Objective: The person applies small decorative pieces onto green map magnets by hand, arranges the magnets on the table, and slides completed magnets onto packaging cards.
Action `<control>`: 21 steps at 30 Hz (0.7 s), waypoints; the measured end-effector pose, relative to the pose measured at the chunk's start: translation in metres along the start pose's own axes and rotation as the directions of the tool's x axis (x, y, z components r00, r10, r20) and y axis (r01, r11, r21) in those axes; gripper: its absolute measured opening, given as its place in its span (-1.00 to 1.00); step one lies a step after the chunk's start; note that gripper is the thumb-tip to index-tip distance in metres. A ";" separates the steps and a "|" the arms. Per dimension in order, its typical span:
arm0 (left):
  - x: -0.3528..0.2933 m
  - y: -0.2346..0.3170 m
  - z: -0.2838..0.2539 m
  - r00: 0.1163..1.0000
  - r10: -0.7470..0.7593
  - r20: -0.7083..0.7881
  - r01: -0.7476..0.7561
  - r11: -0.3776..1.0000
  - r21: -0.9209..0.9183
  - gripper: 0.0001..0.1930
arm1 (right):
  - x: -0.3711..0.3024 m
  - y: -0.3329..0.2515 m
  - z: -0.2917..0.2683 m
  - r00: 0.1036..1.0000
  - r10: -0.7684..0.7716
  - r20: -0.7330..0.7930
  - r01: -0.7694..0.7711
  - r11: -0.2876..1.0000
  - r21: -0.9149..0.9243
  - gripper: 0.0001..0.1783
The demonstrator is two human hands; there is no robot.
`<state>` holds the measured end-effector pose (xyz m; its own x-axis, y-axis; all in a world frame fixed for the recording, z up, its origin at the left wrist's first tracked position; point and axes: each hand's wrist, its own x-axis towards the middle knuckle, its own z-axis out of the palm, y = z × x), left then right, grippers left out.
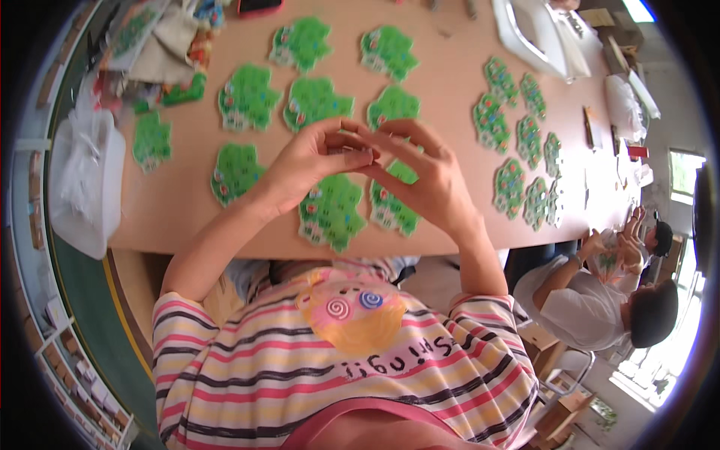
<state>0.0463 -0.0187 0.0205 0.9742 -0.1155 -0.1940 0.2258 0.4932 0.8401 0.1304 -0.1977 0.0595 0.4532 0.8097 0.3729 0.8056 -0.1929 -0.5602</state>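
My left hand [311, 161] and my right hand [427, 169] meet above the table, fingertips bent together in a pinch. Whatever lies between them, if anything, is too small or hidden to make out. Beneath and around them, green tree-shaped pieces with small coloured dots are spread in loose rows. One piece [332, 214] lies just below my hands, another [319, 103] just beyond them. A further piece [394, 208] is partly covered by my right hand, and one more [237, 174] sits beside my left forearm.
At the left edge stands a white plastic bin [105, 187] with clear bags. A cloth bag [169, 49] lies at the far left, a white tray [529, 37] at the far right. Smaller tree pieces [510, 187] cluster on the right. Another person [592, 300] works at the table's right side.
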 end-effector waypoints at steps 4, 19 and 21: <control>0.032 0.018 0.015 0.998 0.024 -0.056 -0.025 1.000 -0.017 -0.78 | 0.010 0.004 -0.019 0.998 -0.065 -0.006 0.064 0.986 -0.155 -0.40; 0.171 -0.016 0.073 0.934 0.312 -0.174 -0.346 0.913 -0.218 -0.49 | 0.040 0.138 -0.030 0.841 0.506 -0.190 -0.304 0.733 0.608 -0.63; 0.171 -0.004 0.074 0.940 0.287 -0.183 -0.299 0.954 -0.037 -0.27 | 0.048 0.178 -0.045 0.844 0.492 -0.213 -0.341 0.799 0.495 -0.61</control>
<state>0.2118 -0.1041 0.0216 0.9810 0.1909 -0.0336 -0.0756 0.5367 0.8404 0.3122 -0.2180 0.0108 0.8604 0.4701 0.1967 0.3004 -0.1560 -0.9410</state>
